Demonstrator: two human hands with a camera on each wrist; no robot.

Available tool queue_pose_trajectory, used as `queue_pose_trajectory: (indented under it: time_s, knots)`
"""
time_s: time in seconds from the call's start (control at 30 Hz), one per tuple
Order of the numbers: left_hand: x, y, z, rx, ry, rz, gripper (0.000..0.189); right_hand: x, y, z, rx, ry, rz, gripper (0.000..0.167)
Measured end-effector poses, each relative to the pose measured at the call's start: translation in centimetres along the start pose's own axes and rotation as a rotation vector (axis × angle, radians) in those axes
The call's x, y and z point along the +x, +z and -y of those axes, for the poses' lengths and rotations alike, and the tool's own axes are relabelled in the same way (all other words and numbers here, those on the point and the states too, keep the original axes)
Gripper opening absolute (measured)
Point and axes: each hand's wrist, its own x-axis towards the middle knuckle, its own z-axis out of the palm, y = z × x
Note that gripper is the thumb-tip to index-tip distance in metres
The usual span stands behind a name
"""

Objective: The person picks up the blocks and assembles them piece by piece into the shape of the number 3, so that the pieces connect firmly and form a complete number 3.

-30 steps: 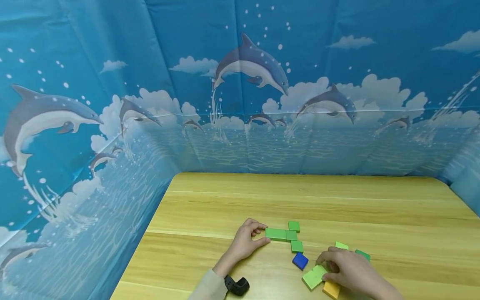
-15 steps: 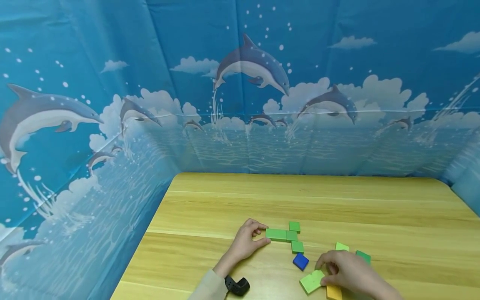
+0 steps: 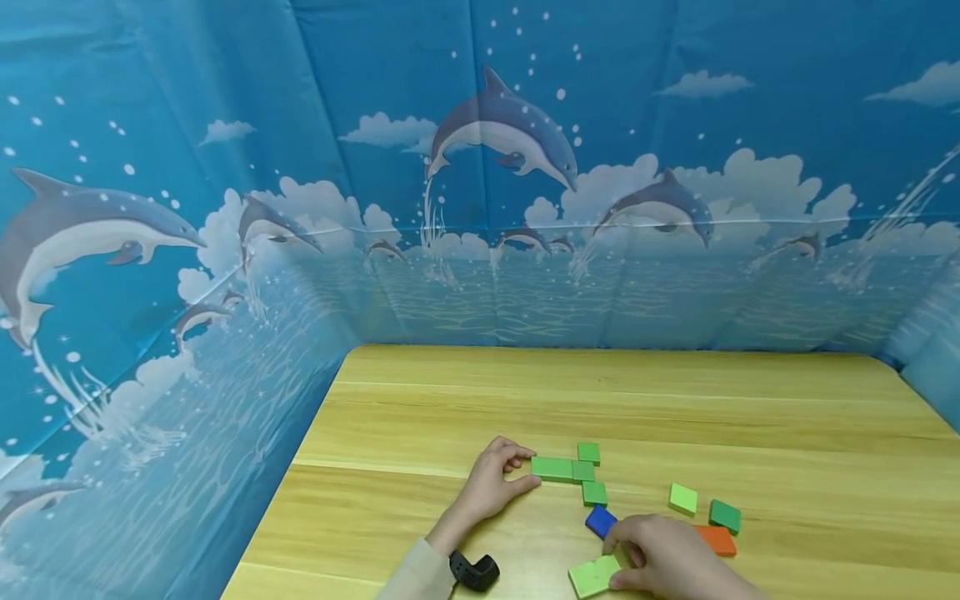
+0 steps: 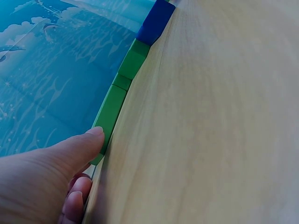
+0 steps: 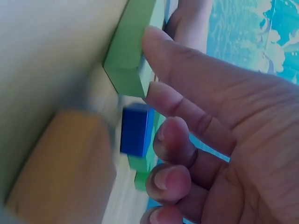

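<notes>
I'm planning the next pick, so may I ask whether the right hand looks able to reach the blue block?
Probably yes: the right hand is close beside the blue block, but it would likely have to release the light green block it holds first.

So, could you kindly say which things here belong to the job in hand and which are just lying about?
Seemingly in the job:
long green block, in the left hand
three small green squares
light green block, in the right hand

Apparently lying about:
blue block (less certain)
lime square
dark green block
orange block
yellowish block
</notes>
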Motion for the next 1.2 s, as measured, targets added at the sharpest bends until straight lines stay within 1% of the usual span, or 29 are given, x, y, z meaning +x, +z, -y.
queue_pose_trajectory:
  time_s: [0.13, 0.23, 0.37, 0.5, 0.63, 0.87, 1.03, 1.2]
  knots:
    - [0.0, 0.0, 0.0, 0.001, -0.002, 0.005, 0.035, 0.7, 0.4, 0.6, -0.054, -0.016, -0.009, 0.029]
    - [-0.1, 0.0, 0.0, 0.004, -0.002, 0.004, 0.036, 1.1, 0.6, 0.9, -0.112, -0.036, -0.037, 0.032]
    - [-0.1, 0.0, -0.1, 0.01, 0.001, -0.004, 0.035, 1.6, 1.1, 1.2, -0.161, -0.055, -0.082, 0.034]
    - [-0.1, 0.1, -0.1, 0.018, 0.001, -0.011, 0.035, 2.0, 1.6, 1.4, -0.167, -0.051, -0.118, 0.031]
    - [-0.1, 0.1, -0.2, 0.018, -0.002, -0.013, 0.035, 2.2, 1.9, 1.6, -0.166, -0.044, -0.133, 0.03]
    - [-0.1, 0.2, -0.1, 0.016, -0.004, -0.01, 0.035, 2.0, 1.7, 1.5, -0.165, -0.033, -0.133, 0.034]
    - [-0.2, 0.2, 0.1, 0.016, 0.001, -0.014, 0.034, 2.1, 1.8, 1.4, -0.181, -0.043, -0.165, 0.032]
    - [-0.2, 0.3, 0.1, 0.01, 0.005, -0.012, 0.034, 2.5, 1.8, 1.5, -0.195, -0.017, -0.196, 0.032]
